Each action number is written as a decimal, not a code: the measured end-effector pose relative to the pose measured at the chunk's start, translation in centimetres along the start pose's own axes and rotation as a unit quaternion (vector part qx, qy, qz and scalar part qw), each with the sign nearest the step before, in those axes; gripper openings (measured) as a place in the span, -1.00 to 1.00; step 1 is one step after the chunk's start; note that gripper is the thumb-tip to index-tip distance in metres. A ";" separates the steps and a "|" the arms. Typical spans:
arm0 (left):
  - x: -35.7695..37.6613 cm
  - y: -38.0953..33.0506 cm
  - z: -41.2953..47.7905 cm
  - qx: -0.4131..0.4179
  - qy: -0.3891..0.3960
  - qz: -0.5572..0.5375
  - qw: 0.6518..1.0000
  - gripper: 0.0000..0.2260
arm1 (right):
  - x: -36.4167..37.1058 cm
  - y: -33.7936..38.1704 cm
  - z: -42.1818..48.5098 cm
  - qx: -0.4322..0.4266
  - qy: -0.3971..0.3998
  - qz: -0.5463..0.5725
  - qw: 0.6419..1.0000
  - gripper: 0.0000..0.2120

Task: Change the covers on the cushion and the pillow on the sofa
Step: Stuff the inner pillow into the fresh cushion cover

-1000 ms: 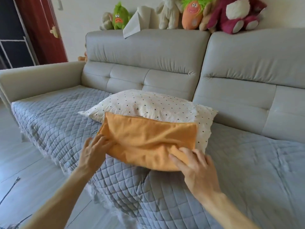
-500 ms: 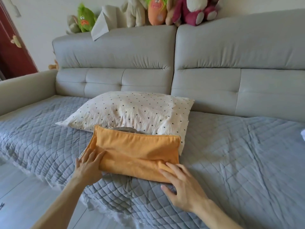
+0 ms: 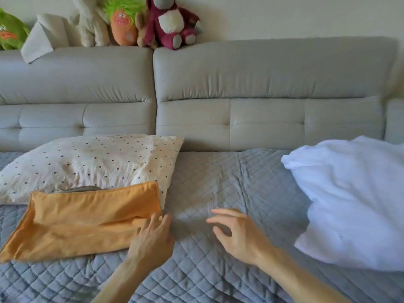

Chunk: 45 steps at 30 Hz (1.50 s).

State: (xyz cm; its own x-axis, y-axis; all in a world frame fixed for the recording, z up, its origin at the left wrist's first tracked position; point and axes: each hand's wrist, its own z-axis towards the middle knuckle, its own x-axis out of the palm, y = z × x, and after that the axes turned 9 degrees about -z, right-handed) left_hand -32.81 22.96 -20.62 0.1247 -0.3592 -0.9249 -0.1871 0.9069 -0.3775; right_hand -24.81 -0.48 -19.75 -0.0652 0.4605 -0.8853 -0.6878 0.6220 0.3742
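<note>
- Left hand [image 3: 153, 239] is resting straight fingers on the right corner of the cover [image 3: 87, 219], its grip slack.
- Right hand [image 3: 238, 235] is hovering over the quilt [image 3: 218, 182], its grip loose and holding nothing.
- The orange cover is lying flat against the dotted pillow [image 3: 94, 162], with the white cushion [image 3: 354, 204] well to the right.
- Toys [image 3: 170, 25] are lining the sofa [image 3: 262, 84] back.

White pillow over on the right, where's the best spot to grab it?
Probably grab the white pillow by its left edge, reaching in from the left with the right hand. It looks soft and puffy, and that edge faces the open hand.
</note>
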 end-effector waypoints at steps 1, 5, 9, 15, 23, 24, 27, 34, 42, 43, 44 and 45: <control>0.3 -2.1 0.7 0.038 -0.002 0.016 0.999 -0.61 | -1.9 -1.7 -1.5 0.019 -0.013 -0.008 1.000 -0.72; 2.2 -12.7 3.9 0.174 0.057 -0.036 0.982 -0.62 | -9.1 -7.8 -8.6 0.110 -0.079 -0.050 0.990 -0.70; 5.3 -24.1 5.4 0.286 0.044 -0.079 0.954 -0.62 | -14.8 -12.3 -16.0 0.211 -0.150 -0.091 0.962 -0.71; 11.0 -37.9 3.8 0.442 -0.007 -0.087 0.893 -0.44 | -21.0 -17.5 -27.3 0.375 -0.180 -0.237 0.878 -0.74; 16.5 -41.6 3.9 0.436 -0.005 0.097 0.895 0.01 | -20.1 -21.9 -35.8 0.542 -0.069 -0.282 0.789 -0.40; 16.6 -41.4 4.0 0.435 -0.013 0.096 0.895 -0.06 | -19.5 -22.2 -36.0 0.542 -0.072 -0.292 0.785 -0.41; 17.1 -41.1 4.3 0.439 -0.020 0.105 0.892 -0.18 | -18.1 -22.6 -36.4 0.557 -0.081 -0.301 0.770 -0.45; 15.8 -41.7 5.0 0.459 -0.034 0.079 0.884 -0.27 | -18.6 -23.9 -37.8 0.519 -0.204 -0.220 0.800 -0.47; 10.7 -44.1 9.1 0.488 -0.143 0.041 0.860 -0.33 | -19.6 -23.2 -37.9 0.646 -0.127 -0.293 0.694 -0.33; 9.9 -44.7 9.5 0.491 -0.157 0.039 0.856 -0.37 | -19.7 -23.3 -37.7 0.629 -0.134 -0.304 0.702 -0.37; 9.0 -45.3 10.0 0.491 -0.171 0.037 0.853 -0.39 | -19.4 -24.0 -37.6 0.607 -0.143 -0.328 0.709 -0.41; 8.1 -45.7 10.7 0.489 -0.186 0.036 0.851 -0.41 | -19.0 -24.3 -37.6 0.593 -0.155 -0.351 0.708 -0.42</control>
State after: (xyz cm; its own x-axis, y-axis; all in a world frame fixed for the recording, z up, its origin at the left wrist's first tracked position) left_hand -12.82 -19.00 -10.41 0.4808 -0.3649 -0.7973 0.6712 0.7382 0.0669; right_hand -34.01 -48.18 -22.40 0.2798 -0.2239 -0.9336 0.6312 0.7756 0.0032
